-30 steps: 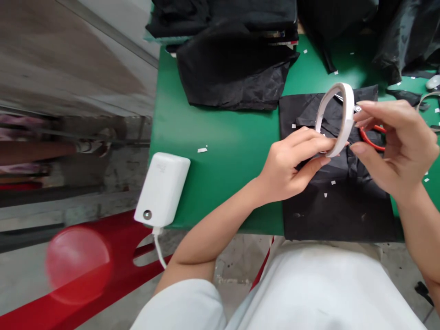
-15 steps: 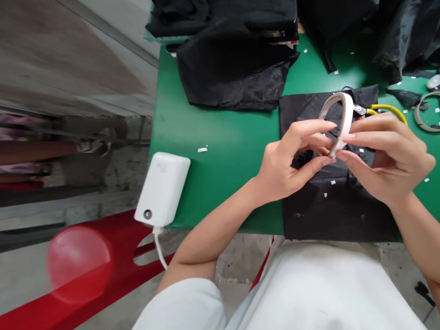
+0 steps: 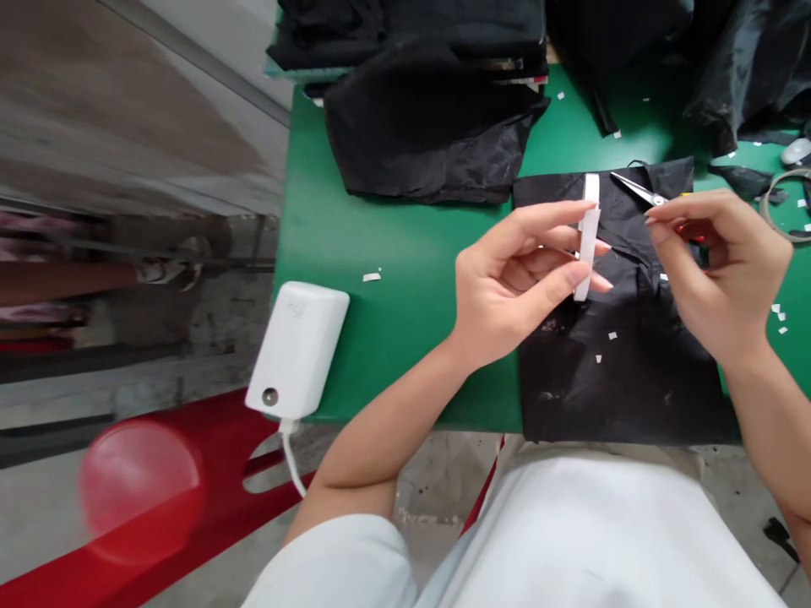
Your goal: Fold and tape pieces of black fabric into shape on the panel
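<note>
My left hand (image 3: 516, 287) grips a thin roll of white tape (image 3: 589, 241), seen edge-on, between its thumb and fingers above the black fabric (image 3: 621, 388). To the right, apart from the roll, my right hand (image 3: 722, 270) has thumb and forefinger pressed together. Whatever may be in that pinch is too small to make out. Pointed scissors (image 3: 639, 191) lie on the fabric behind the right hand, which hides most of their handles. Small white scraps (image 3: 612, 336) are scattered on the fabric.
A white power bank (image 3: 297, 348) with a cable lies at the left edge of the green table (image 3: 405, 245). Black fabric pieces (image 3: 431, 127) are piled along the back. Another tape ring (image 3: 770, 211) rests at the right. A red stool (image 3: 209, 439) stands lower left.
My right hand has come away from the tape roll, its thumb and forefinger now pinched. The left hand has moved slightly left and turned the roll edge-on. The scissors' blades have come into view.
</note>
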{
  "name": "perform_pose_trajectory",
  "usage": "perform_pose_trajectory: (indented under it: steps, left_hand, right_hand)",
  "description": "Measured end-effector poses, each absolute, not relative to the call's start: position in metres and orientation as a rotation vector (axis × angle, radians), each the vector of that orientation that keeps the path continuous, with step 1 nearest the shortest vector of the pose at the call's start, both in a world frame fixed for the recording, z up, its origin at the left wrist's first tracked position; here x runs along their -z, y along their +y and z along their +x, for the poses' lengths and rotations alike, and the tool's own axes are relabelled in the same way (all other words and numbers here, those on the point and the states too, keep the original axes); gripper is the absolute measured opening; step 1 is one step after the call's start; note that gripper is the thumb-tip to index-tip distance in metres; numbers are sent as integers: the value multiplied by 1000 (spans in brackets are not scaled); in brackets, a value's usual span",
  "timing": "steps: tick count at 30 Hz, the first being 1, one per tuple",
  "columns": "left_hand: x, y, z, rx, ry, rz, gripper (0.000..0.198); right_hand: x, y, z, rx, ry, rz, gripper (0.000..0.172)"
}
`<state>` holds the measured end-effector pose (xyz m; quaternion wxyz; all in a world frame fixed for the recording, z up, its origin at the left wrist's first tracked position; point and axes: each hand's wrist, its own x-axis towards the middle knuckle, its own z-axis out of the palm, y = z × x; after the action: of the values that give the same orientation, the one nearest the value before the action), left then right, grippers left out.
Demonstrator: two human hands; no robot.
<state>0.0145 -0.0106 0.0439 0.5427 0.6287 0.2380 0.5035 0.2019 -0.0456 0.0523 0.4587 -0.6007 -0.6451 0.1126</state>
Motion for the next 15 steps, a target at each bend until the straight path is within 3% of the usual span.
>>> perform_pose_trajectory:
  steps: [2, 5, 8, 15]
  left_hand:
    - [-44, -11, 13, -1112, 554, 1433, 32]
    - [-46, -13, 12, -982, 554, 1348, 32]
    - [-48, -13, 12, -930, 565, 1286, 31]
    - [-48, -13, 12, -865, 570, 1330, 34]
  right_hand:
    - [-52, -43, 211, -225, -1725, -1696, 12]
    - [-51, -39, 229, -25, -1908, -2093, 26]
    - [-49, -38, 243, -52, -1985, -2384, 39]
    - [-41, -35, 248, -2, -1978, -2439, 42]
